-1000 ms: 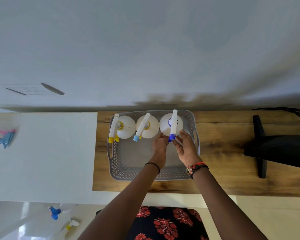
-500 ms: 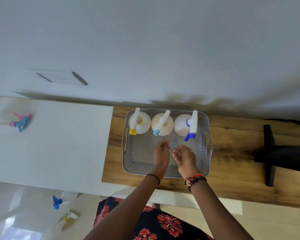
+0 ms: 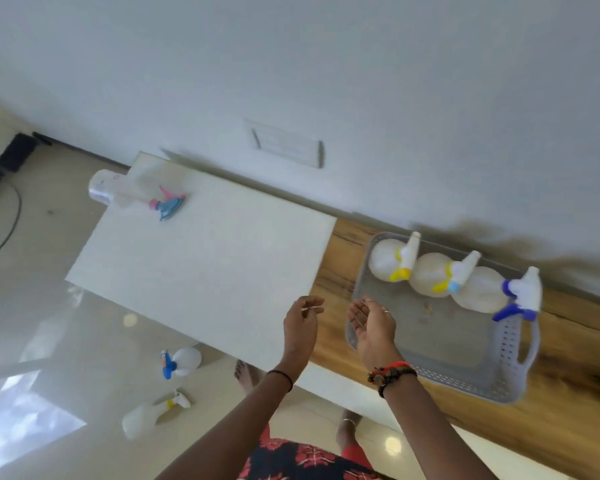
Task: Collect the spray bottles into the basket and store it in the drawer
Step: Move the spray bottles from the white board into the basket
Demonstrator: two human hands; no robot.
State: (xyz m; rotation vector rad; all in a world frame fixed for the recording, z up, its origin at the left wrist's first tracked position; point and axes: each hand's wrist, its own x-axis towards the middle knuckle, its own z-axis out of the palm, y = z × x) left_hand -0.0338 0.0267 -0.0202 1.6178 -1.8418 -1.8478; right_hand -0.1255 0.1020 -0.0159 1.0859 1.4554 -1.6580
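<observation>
Both hands hang empty above the near edge of the furniture: from my seat I see the left hand [image 3: 300, 325] with fingers loosely curled over the white table [image 3: 201, 258], holding nothing, and the right hand [image 3: 373, 323] spread, palm turned up, at the grey basket's [image 3: 510, 355] near-left corner, also holding nothing. That basket sits at three o'clock on the wooden counter [image 3: 575, 417], and three white spray bottles stand in a row along its far wall: a yellow-trigger bottle [image 3: 387, 259], a bottle with a pale blue nozzle [image 3: 430, 275] and a blue-trigger bottle [image 3: 478, 289], each touching its neighbour. At ten o'clock a clear bottle with a pink and blue head [image 3: 136, 194] lies on its side at the far-left edge of the white table, its base jutting past the edge. At seven o'clock, on the glossy floor [image 3: 49, 334], I see a blue-headed bottle [image 3: 182, 362] and, just nearer me, a yellow-collared bottle [image 3: 149, 415] lying on its side.
</observation>
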